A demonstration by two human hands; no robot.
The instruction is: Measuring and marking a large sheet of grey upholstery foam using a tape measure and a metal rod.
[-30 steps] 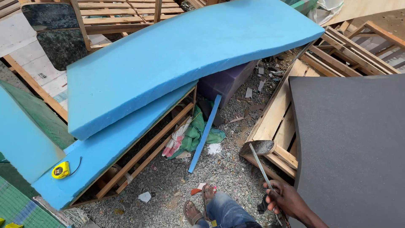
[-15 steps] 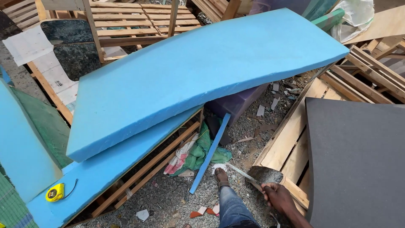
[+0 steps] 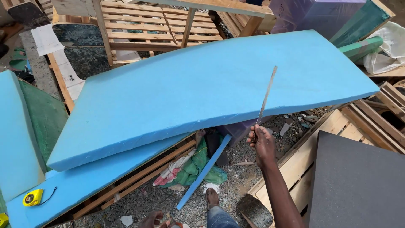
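Nearest, at bottom centre: left hand [image 3: 152,219], only partly in frame, fingers loosely spread, grip state not determinable, nothing visibly held. Just right of it, a sandalled foot [image 3: 212,197] on gravel.

Right of centre: right hand [image 3: 262,142], closed fully around the lower end of a long thin metal blade [image 3: 265,96]. Long axis of blade near vertical, tilted slightly right; tip pointing toward upper frame, overlapping the foam sheet behind it. Whether the blade touches the foam: cannot be told.

Lower right: dark grey board [image 3: 358,185] lying on a wooden pallet [image 3: 295,160].

Lower left: yellow tape measure [image 3: 33,197] resting on a lower blue foam slab [image 3: 84,185].

Mid-frame: large blue foam sheet [image 3: 190,93], bowed, spanning left to right.

Upper frame: slatted wooden frames [image 3: 143,25].
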